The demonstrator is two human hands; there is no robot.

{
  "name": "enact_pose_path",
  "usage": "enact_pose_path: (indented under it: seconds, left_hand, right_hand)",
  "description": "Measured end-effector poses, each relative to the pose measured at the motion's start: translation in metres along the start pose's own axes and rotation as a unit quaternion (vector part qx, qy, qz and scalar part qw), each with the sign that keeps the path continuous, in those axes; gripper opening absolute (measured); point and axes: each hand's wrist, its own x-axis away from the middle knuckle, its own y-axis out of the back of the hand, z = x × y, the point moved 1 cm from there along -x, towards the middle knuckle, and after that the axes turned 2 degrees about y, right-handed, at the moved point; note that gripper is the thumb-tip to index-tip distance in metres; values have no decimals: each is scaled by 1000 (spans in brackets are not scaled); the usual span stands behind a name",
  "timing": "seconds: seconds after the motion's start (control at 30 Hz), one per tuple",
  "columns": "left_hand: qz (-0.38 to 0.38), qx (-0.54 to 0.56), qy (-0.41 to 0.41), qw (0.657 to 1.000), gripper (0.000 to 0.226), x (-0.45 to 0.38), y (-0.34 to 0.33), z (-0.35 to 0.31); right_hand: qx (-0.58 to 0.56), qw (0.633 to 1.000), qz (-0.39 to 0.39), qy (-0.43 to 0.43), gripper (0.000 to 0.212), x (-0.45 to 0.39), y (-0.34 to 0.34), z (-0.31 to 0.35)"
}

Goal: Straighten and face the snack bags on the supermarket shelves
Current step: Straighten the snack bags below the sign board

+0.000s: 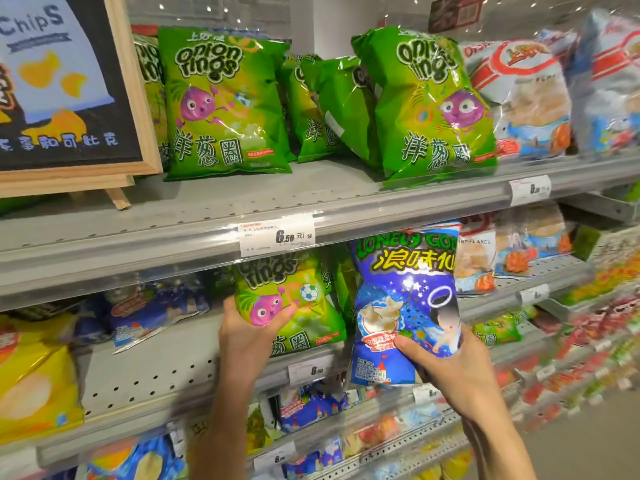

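My left hand [246,332] grips the lower left side of a green onion rings bag [301,306] that stands on the second shelf [145,372], its thumb across the bag's front. My right hand [446,362] holds a blue Lonely God bag [405,299] upright in front of that shelf, thumb pinching its lower front. On the top shelf [277,199] stand more green onion rings bags: one upright at the left [225,105], one leaning at the right [436,109], and others turned sideways between them [329,105].
A framed chalkboard chips sign [65,81] stands on the top shelf at left. Red-and-white snack bags [519,98] fill the shelf's right end. A blue bag [156,310] lies flat on the second shelf, yellow chip bags [34,379] sit further left. Lower shelves hold several more bags.
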Motion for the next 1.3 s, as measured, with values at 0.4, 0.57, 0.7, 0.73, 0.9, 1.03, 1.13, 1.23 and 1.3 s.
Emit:
enact_pose_path:
  seconds: [0.4, 0.57, 0.7, 0.73, 0.9, 1.03, 1.13, 1.23, 1.3]
  left_hand:
    - [79, -69, 0, 994, 70, -3, -13, 0]
    - [97, -138, -29, 985, 79, -1, 18, 7]
    - [23, -182, -120, 976, 54, 9, 72, 20]
    - [8, -190, -145, 971, 44, 11, 88, 24]
    - [-83, -244, -208, 944, 19, 22, 168, 51]
    - [-124, -222, -163, 953, 18, 22, 224, 76]
    - [-131, -265, -129, 946, 23, 24, 252, 89]
    - [-143, -289, -123, 938, 25, 28, 264, 93]
    - [-142, -300, -111, 937, 23, 27, 266, 96]
  right_hand:
    - [-10, 1000, -5, 11, 67, 12, -10, 12]
    - [-24, 999, -8, 26, 63, 37, -35, 22]
    - [-26, 999, 12, 29, 61, 62, -76, 29]
    - [-23, 999, 21, 28, 61, 67, -88, 31]
    - [2, 998, 55, 14, 72, 88, -155, 35]
    - [-3, 997, 72, 33, 73, 100, -207, 44]
    - [-17, 994, 97, 50, 71, 102, -238, 51]
    - [1, 992, 103, 77, 69, 98, -263, 60]
    - [-3, 992, 104, 75, 66, 92, -276, 60]
